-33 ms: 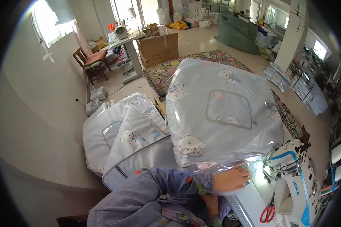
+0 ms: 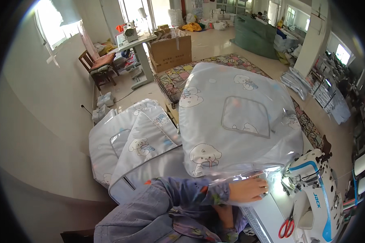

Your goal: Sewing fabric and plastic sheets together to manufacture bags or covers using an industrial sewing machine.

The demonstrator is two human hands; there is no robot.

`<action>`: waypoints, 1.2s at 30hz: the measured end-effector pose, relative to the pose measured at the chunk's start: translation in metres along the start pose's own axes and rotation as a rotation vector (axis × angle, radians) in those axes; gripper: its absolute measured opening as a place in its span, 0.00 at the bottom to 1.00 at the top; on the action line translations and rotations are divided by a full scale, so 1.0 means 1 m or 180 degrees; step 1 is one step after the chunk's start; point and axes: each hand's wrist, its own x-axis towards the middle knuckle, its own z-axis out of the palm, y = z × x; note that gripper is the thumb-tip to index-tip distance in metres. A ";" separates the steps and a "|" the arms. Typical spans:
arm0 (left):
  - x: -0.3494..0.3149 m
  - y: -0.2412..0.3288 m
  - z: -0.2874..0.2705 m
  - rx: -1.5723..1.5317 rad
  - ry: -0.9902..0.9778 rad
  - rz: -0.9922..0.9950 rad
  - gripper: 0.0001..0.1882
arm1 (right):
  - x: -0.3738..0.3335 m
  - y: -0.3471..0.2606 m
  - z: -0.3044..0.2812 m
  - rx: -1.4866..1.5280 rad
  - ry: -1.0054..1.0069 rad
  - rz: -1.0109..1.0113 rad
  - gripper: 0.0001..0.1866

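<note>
A large pale grey fabric cover [image 2: 207, 121], printed with white cartoon dogs, spreads across the worktable. Along its near edge runs a shiny clear plastic sheet [image 2: 241, 175], which leads under the lit head of a white and blue sewing machine [image 2: 302, 172]. On that plastic, just left of the needle area, my left hand [image 2: 249, 189] is closed, its fingers together and bent over the edge. Below the left forearm shows my right hand [image 2: 226, 214], mostly hidden, so its fingers cannot be made out. Red-handled scissors [image 2: 287, 227] lie on the machine bed.
A folded cover of the same print [image 2: 129, 150] lies to the left. Behind the table are a patterned mat [image 2: 172, 83], a cardboard box [image 2: 171, 52], a wooden chair [image 2: 97, 69] and another sewing machine [image 2: 129, 34]. Flat grey bundles [image 2: 296, 83] rest on the floor at right.
The large cover has shifted very slightly to the right. My left hand stays at nearly the same spot, and my right wrist sits slightly higher.
</note>
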 end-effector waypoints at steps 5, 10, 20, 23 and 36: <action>0.024 -0.057 -0.033 -0.0155 -0.0574 0.0783 0.16 | -0.062 -0.073 -0.051 0.2406 -0.0041 0.1316 0.20; 0.022 -0.070 -0.035 -0.0345 -0.0494 0.1022 0.19 | -0.098 -0.124 -0.087 0.2779 0.0717 0.2217 0.30; -0.014 -0.023 -0.001 0.0172 -0.0058 0.0675 0.27 | -0.099 -0.106 -0.054 0.2288 0.0537 0.1657 0.29; -0.016 -0.027 0.009 0.0126 0.0042 0.0653 0.27 | -0.091 -0.095 -0.046 0.1882 0.0004 0.1739 0.26; -0.011 -0.064 0.024 0.0211 0.0062 0.1314 0.29 | -0.117 -0.121 0.007 0.3093 0.0605 0.2547 0.36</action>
